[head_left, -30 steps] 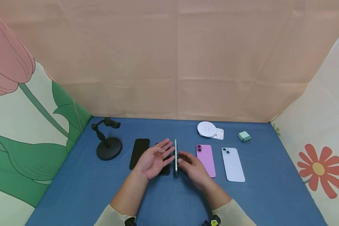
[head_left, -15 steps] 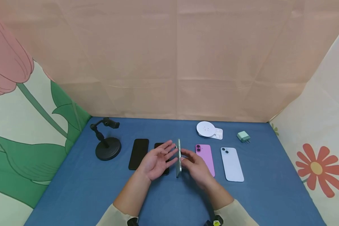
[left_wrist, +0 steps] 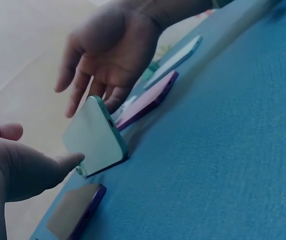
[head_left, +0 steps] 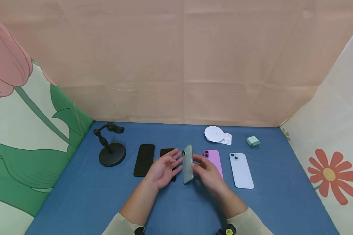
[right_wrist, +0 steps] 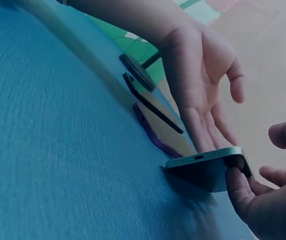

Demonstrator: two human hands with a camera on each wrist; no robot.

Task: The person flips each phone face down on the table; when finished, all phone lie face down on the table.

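A pale green phone [head_left: 187, 164] leans on one long edge on the blue cloth, its back turned up and to the left. Behind its back is my left hand [head_left: 161, 173], palm up with fingers extended; in the left wrist view a fingertip [left_wrist: 75, 160] sits right at the camera corner. My right hand [head_left: 209, 176] is on the screen side, with loosely bent fingers. One of its fingertips [right_wrist: 239, 182] touches the dark screen in the right wrist view. No right finger shows on the phone's back. The left hand partly covers a dark phone [head_left: 173, 178].
Another dark phone [head_left: 144, 160] and a black stand [head_left: 113, 155] lie to the left. A pink phone [head_left: 214, 160], a lilac phone [head_left: 242, 171], a white round disc [head_left: 214, 133] and a mint plug adapter [head_left: 253, 141] are to the right. A beige backdrop [head_left: 176, 65] rises behind.
The green phone stood nearly upright on its edge; it has tilted over to the right, so its back now shows. My right hand has shifted slightly right with it; the left stays close by.
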